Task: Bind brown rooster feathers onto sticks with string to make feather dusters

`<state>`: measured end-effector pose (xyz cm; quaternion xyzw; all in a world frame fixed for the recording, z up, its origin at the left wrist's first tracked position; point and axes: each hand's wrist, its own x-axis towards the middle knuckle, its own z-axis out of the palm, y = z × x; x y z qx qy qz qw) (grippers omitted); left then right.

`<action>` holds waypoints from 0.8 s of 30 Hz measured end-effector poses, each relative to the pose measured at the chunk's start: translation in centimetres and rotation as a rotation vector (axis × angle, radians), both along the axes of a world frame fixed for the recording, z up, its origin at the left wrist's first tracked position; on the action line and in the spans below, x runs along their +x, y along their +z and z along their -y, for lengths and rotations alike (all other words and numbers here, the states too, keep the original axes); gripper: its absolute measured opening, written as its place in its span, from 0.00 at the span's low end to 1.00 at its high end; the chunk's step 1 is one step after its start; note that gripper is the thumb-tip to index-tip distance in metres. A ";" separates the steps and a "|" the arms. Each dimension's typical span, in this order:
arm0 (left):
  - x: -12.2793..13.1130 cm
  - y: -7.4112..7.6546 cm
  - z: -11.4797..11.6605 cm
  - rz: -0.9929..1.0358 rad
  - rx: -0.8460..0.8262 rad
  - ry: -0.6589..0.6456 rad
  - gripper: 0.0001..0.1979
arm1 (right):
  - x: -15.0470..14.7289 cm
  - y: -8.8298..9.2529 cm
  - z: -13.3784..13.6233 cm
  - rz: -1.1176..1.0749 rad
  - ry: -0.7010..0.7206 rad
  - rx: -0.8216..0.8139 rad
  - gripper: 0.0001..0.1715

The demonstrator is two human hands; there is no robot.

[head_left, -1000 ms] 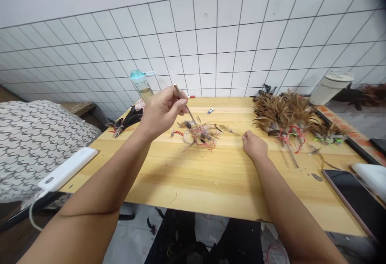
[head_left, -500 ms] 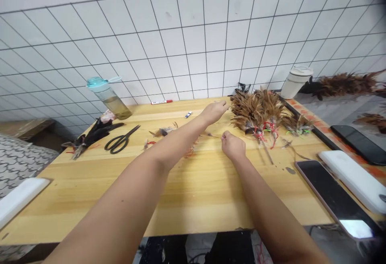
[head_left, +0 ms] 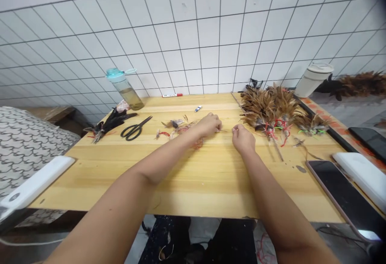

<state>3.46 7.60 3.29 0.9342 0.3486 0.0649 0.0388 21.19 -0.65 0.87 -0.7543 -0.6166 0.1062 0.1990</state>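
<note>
At the left edge of the wooden table (head_left: 220, 191) lies a white power bank (head_left: 45, 179), with its cable running down off the side, probably so that it does not cross the surface. Farther along, a bundle of black feathers (head_left: 111, 124) lies near a blue-lidded bottle (head_left: 125, 89), which seems to lean because of the wide lens. Black scissors (head_left: 135, 129) rest just beside, apparently where the left arm can reach them easily. A red-capped marker pen (head_left: 172, 95) lies back near the wall. In the middle is the pile of loose feathers and red thread (head_left: 181, 127), partly covered by the left forearm. The left hand (head_left: 210, 124) is at the pile's right end, fingers bent downward; I cannot tell what they hold. The right hand (head_left: 243, 138) is near it, curled inward, perhaps to steady something thin; its grip I cannot tell either. To the right, brown feather bundles (head_left: 268, 105) lie with tied ends toward the person, perhaps for easy picking up. A white tumbler (head_left: 313, 79) stands behind, and a smartphone (head_left: 340, 191) lies near the front edge.
</note>
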 end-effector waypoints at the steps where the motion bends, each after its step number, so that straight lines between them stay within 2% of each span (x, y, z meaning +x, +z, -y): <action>1: -0.3 -0.4 0.3 0.003 0.016 0.007 0.06 | 0.0 -0.1 0.0 -0.009 -0.014 0.010 0.19; 3: -1.0 -0.6 1.0 0.036 0.051 0.044 0.06 | 0.3 -0.2 0.1 -0.028 -0.030 0.026 0.20; 5: -2.1 0.2 2.0 0.080 0.077 0.111 0.07 | 0.6 -0.4 0.2 -0.042 -0.021 0.057 0.20; 8: -4.9 1.8 4.4 0.103 0.122 0.197 0.09 | 0.9 -0.6 0.2 -0.029 0.034 0.158 0.21; 11: -8.0 2.1 7.2 0.116 0.239 0.205 0.06 | 0.1 -0.2 0.5 0.014 0.070 0.233 0.22; 13: -9.7 1.5 8.6 0.151 0.332 0.207 0.07 | -1.4 0.6 0.9 0.027 0.118 0.236 0.22; 16: -11.1 0.6 9.5 0.191 0.408 0.196 0.09 | -4.8 2.4 1.9 0.025 0.310 0.259 0.21; 20: -11.5 0.8 9.4 0.192 0.465 0.132 0.11 | -9.4 4.5 2.6 0.103 0.535 0.378 0.19; 22: -11.5 1.1 9.3 0.203 0.478 0.103 0.12 | -10.8 4.6 2.4 0.104 0.571 0.391 0.16; 24: -11.5 1.3 9.3 0.222 0.474 0.087 0.11 | -11.5 4.1 2.0 0.065 0.573 0.363 0.14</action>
